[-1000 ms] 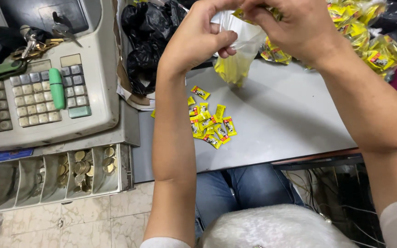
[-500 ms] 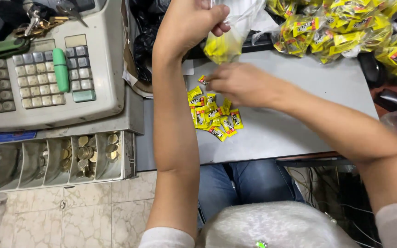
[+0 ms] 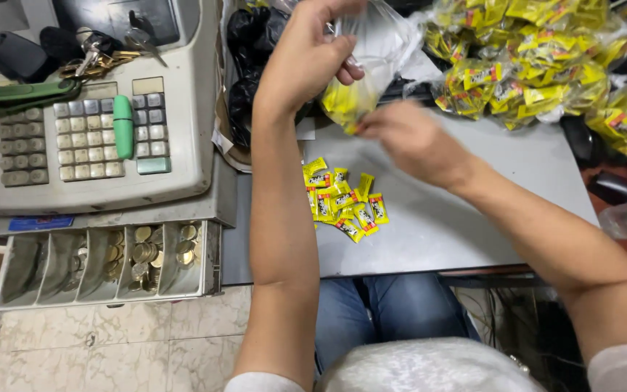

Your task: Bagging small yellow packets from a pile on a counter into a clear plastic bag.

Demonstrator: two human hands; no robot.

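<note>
My left hand (image 3: 312, 58) holds up a clear plastic bag (image 3: 368, 62) with yellow candy sachets in its bottom. Just below the bag, my right hand (image 3: 408, 141) is blurred by motion, fingers pinched near the bag's bottom corner; whether it carries a sachet I cannot tell. A small heap of loose yellow sachets (image 3: 342, 199) lies on the grey table (image 3: 473, 218) under both hands.
A cash register (image 3: 103, 123) with keys and a green lighter stands at left, its open coin drawer (image 3: 110, 258) below. Filled bags of yellow sachets (image 3: 538, 65) pile up at the back right. Black plastic bags (image 3: 248, 65) sit behind my left arm.
My right hand went down to the loose sachets on the table and has come back up toward the bag. My left hand keeps holding the bag up.
</note>
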